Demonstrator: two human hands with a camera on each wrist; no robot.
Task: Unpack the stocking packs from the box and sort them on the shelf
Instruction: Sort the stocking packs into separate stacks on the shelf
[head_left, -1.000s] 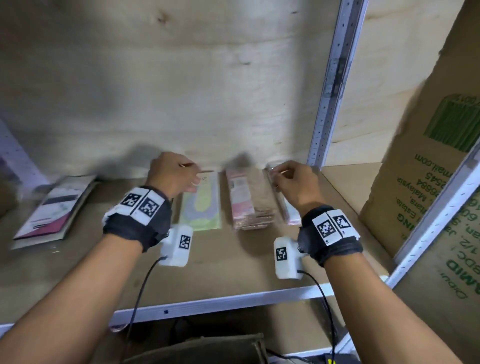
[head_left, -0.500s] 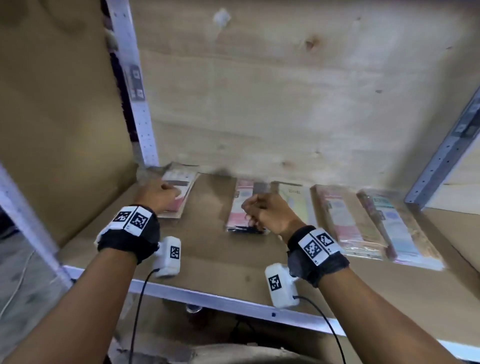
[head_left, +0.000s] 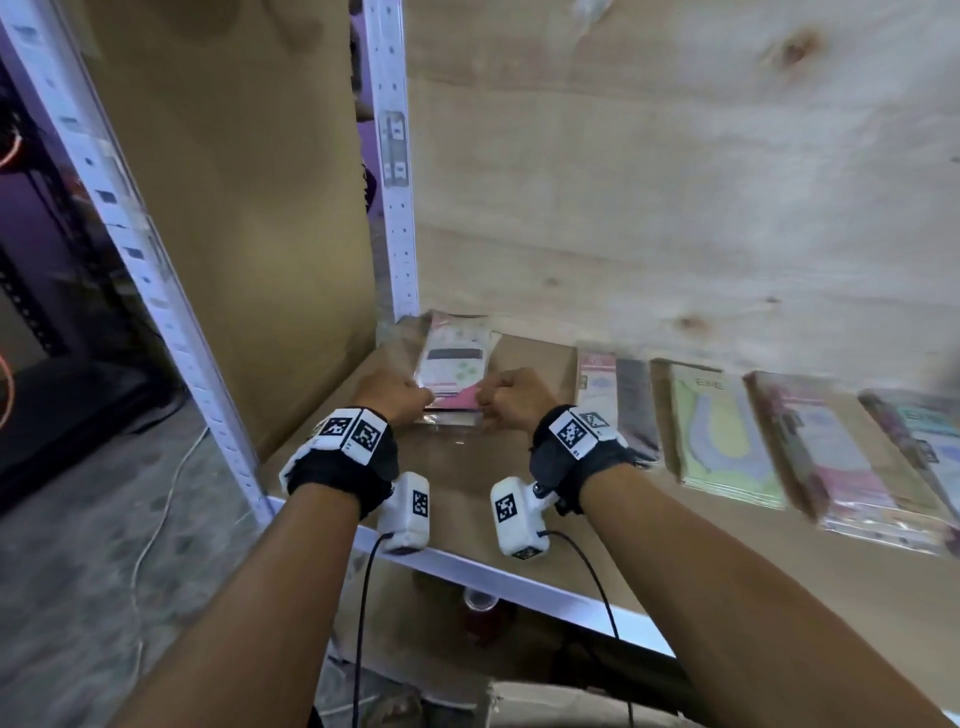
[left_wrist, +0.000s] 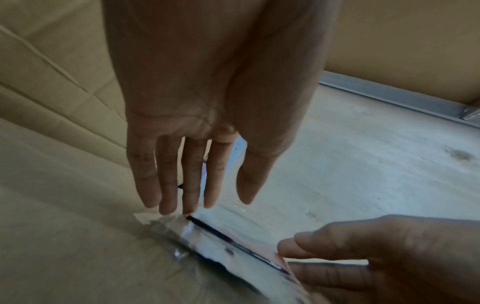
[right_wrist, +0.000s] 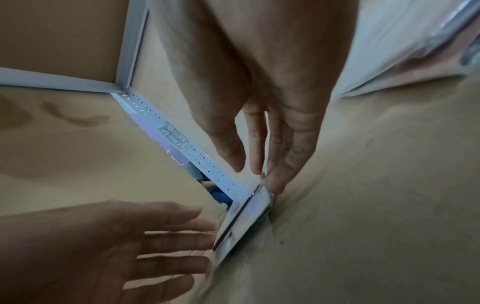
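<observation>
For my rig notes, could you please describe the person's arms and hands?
Both forearms are bare, no sleeves. The left wristband and right wristband are black, topped with white blocks bearing black square markers. A white boxy camera, also marked, hangs under each wrist, trailing a thin black cable. The left grip and right grip are ungloved.

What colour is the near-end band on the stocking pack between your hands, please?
Pink, on the stocking pack; the head view shows it best.
</observation>
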